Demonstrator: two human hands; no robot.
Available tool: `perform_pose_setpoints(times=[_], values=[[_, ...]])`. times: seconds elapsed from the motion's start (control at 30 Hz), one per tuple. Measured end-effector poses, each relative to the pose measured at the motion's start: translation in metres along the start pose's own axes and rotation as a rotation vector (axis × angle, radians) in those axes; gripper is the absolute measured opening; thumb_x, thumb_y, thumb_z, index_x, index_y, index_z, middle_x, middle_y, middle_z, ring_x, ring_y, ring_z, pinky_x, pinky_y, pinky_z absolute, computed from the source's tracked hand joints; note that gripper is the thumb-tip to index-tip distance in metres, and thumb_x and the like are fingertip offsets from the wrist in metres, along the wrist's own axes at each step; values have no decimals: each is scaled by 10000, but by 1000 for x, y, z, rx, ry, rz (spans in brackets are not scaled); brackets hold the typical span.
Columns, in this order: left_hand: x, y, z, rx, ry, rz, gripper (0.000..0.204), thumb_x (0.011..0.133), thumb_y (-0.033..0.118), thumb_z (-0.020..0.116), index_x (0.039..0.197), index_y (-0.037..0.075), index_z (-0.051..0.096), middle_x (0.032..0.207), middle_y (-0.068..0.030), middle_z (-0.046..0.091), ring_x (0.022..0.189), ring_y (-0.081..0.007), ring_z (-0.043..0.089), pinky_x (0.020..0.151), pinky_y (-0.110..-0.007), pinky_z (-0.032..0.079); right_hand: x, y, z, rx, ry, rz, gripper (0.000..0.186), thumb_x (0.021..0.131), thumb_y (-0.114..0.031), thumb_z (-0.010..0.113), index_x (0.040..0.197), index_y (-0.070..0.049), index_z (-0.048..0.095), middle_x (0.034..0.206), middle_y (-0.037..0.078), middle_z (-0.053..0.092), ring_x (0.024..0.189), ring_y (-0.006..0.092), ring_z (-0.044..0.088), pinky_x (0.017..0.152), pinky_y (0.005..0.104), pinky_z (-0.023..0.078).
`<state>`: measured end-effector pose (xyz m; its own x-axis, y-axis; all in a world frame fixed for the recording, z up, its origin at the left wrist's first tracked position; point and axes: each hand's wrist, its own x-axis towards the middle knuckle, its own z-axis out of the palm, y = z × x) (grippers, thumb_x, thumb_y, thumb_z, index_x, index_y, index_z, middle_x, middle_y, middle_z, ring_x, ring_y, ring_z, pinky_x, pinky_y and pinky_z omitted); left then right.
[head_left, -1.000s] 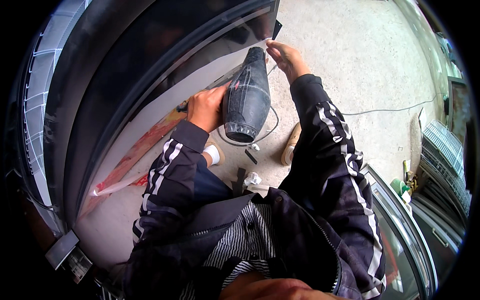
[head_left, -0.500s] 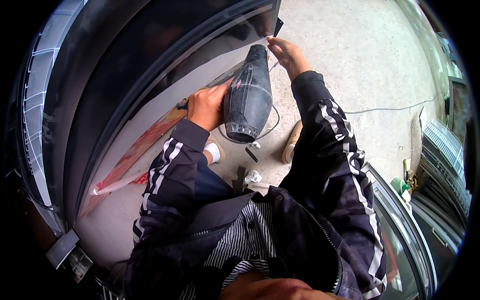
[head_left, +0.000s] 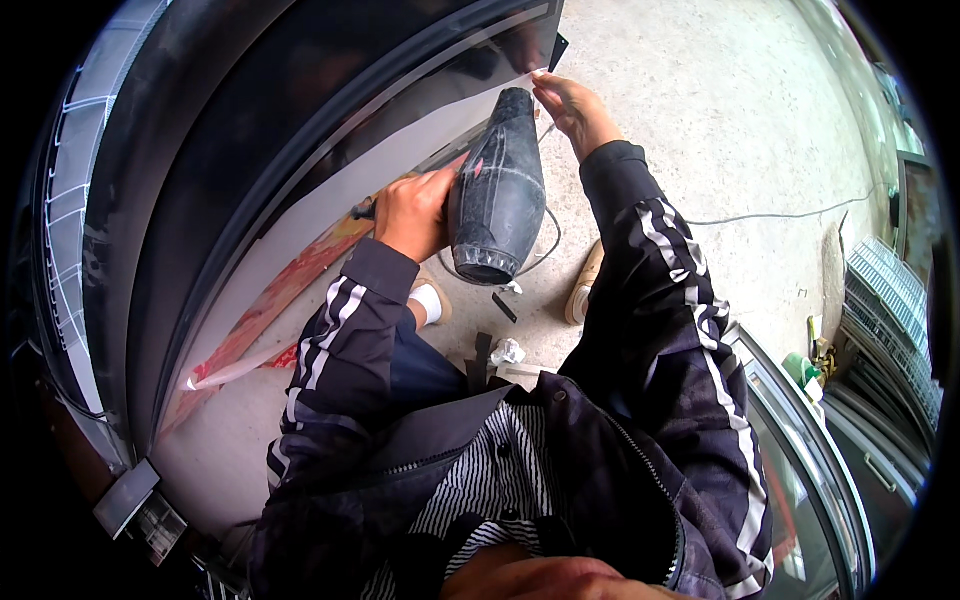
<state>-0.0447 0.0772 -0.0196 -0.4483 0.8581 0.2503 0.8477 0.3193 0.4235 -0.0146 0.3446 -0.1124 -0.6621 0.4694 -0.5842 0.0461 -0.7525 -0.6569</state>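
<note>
Two hands flank the hair dryer [head_left: 497, 195], left hand [head_left: 412, 213] gripping it, right hand [head_left: 575, 112] pinching white edging [head_left: 430, 133].

My left hand [head_left: 412, 212] grips the black hair dryer [head_left: 497, 195], nozzle pointing away from me. My right hand [head_left: 578, 110]: fingertips at a corner of the dark glossy panel [head_left: 310, 120]; pinch unclear. Grey cord [head_left: 760, 217] on concrete floor [head_left: 690, 110].

Wears a dark jacket [head_left: 600, 470], open in front, with paired white stripes [head_left: 737, 425] down both sleeves [head_left: 640, 310], plain dark cuffs [head_left: 380, 268] and a toothed zip [head_left: 679, 535]. Shows beneath it a black-and-white wavy-striped shirt [head_left: 470, 485], dark blue trousers [head_left: 425, 370], a white sock [head_left: 430, 300] and tan shoes [head_left: 585, 287].
</note>
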Motion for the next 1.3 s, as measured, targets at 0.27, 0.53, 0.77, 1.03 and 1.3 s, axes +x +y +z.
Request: perform_pose_setpoints(times=[0.27, 0.53, 0.77, 1.03, 1.3], values=[[3, 2, 1, 0, -1, 7, 480, 728, 83, 658, 1206, 105, 624, 752, -131, 667, 680, -317, 663, 636, -391, 525, 17, 4, -8, 32, 17, -5, 210, 830, -68, 714, 1003, 45, 672, 1031, 144, 672, 991, 253, 653, 613, 434, 597], [3, 2, 2, -18, 14, 21, 483, 726, 86, 668, 1208, 91, 625, 764, -141, 668, 689, -321, 665, 640, -394, 527, 17, 6, -6, 27, 28, -33, 178, 852, -31, 672, 980, 91, 653, 1024, 170, 670, 964, 256, 666, 757, 354, 596], [5, -4, 8, -11, -38, 23, 434, 716, 97, 697, 1146, 77, 642, 775, -146, 671, 702, -326, 669, 643, -395, 530, 22, 3, -11, 80, 1, -36, 192, 844, -5, 690, 983, 110, 624, 975, 174, 672, 914, 255, 677, 866, 337, 567], [9, 0, 6, -23, -32, 32, 444, 716, 88, 694, 1156, 81, 636, 772, -148, 668, 705, -328, 668, 640, -397, 531, 32, 7, -17, -19, 70, -38, 176, 843, -15, 699, 970, 88, 633, 930, 145, 684, 862, 226, 689, 841, 322, 566], [11, 1, 3, -6, -31, 34, 481, 722, 76, 681, 1200, 87, 624, 773, -137, 668, 708, -314, 670, 643, -392, 535, 27, 4, -16, 11, 28, 37, 142, 851, -50, 694, 964, 31, 662, 964, 109, 685, 874, 182, 680, 787, 292, 564]])
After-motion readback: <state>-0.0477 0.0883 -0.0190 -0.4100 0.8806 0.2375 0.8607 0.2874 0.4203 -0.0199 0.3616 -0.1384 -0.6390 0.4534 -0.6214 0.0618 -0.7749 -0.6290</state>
